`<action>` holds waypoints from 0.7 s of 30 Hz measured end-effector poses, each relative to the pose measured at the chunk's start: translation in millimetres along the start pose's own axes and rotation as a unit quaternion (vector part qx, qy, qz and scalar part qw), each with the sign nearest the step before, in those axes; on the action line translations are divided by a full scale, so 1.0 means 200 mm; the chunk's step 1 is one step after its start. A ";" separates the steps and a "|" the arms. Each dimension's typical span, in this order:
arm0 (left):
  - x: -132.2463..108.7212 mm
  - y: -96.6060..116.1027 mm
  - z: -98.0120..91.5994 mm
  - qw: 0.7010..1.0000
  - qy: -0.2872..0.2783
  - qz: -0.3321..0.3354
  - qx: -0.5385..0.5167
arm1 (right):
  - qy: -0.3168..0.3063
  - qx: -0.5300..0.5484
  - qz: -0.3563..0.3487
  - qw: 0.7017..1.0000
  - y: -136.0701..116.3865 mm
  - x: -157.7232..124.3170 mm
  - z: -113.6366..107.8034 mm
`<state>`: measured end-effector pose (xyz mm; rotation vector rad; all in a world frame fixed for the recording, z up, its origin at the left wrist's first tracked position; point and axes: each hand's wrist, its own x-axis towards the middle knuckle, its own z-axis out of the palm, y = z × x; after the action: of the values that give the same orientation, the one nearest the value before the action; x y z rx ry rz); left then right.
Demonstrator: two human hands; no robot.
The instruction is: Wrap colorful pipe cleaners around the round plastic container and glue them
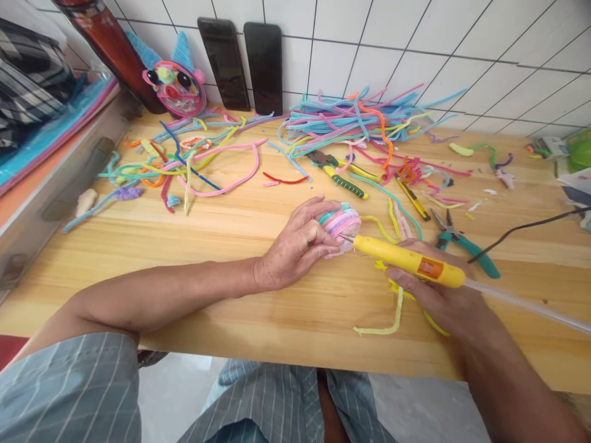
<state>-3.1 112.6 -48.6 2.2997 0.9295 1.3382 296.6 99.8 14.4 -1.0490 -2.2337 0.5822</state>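
Observation:
My left hand (pixel 300 243) is closed around a small coiled disc of pastel pipe cleaners (pixel 342 223), pink, blue and white, held on the wooden table (pixel 184 258). My right hand (pixel 431 295) grips a yellow hot glue gun (pixel 406 258) whose metal tip touches the right side of the coil. A clear glue stick (pixel 526 303) runs out of the gun's back toward the right. A yellow pipe cleaner (pixel 388 323) lies under my right hand.
Loose pipe cleaners (pixel 351 123) lie piled at the back and left. Green-handled pliers (pixel 462 243), yellow-green pliers (pixel 339 175) and a yellow cutter (pixel 413 198) lie behind my hands. A pipe-cleaner cat face (pixel 175 83) and two dark phones (pixel 244 64) lean on the tiled wall.

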 end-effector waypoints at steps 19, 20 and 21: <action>0.01 0.00 0.01 0.999 0.016 0.016 -0.026 | 0.012 -0.007 0.050 0.999 0.01 -0.03 0.00; 0.01 0.00 0.01 0.999 0.019 0.019 -0.029 | 0.012 -0.007 0.049 0.999 0.01 -0.03 0.00; 0.01 0.00 0.01 0.999 0.022 0.022 -0.031 | 0.012 -0.006 0.047 0.999 0.02 -0.03 0.00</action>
<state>-0.6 114.5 -48.2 2.2636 0.8436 1.4215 301.2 96.6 10.0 -1.1668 -2.1791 0.5949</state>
